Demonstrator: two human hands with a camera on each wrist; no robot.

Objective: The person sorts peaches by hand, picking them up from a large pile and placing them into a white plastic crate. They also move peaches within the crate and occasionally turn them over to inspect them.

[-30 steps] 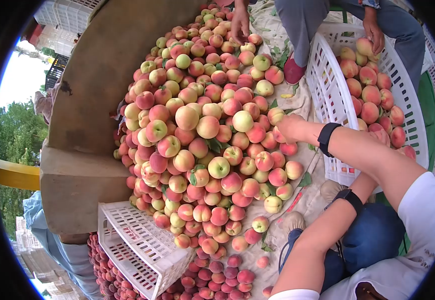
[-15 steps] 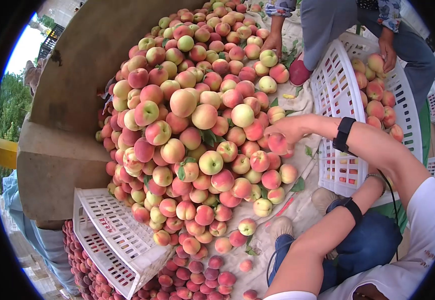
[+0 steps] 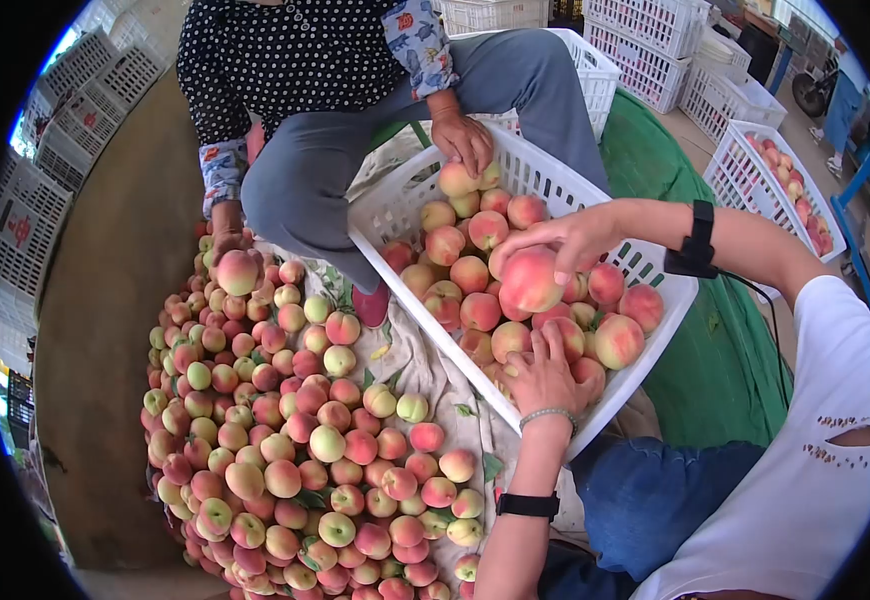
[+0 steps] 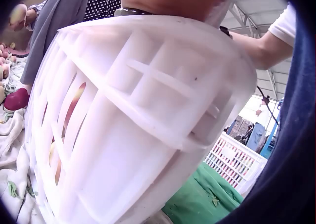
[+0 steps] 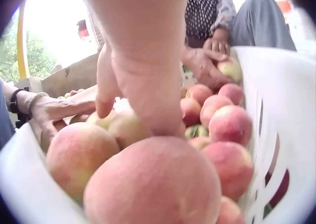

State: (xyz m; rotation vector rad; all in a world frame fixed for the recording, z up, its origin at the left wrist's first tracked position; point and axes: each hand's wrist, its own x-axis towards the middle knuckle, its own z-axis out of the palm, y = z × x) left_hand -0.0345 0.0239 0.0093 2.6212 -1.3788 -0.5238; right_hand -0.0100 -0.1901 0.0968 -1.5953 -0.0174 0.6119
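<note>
While right hand grips peach, left hand rests loosely nearby on crated peaches.

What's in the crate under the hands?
Peaches. The right hand holds one; the left hand is spread over others. The bottom of the crate can't be seen: peaches cover it.

This looks like a fruit-packing shed: peaches lie heaped on a pale ground cloth, others fill a slatted white plastic crate, more crates stand stacked behind, and a metal-framed roof spans overhead.
</note>
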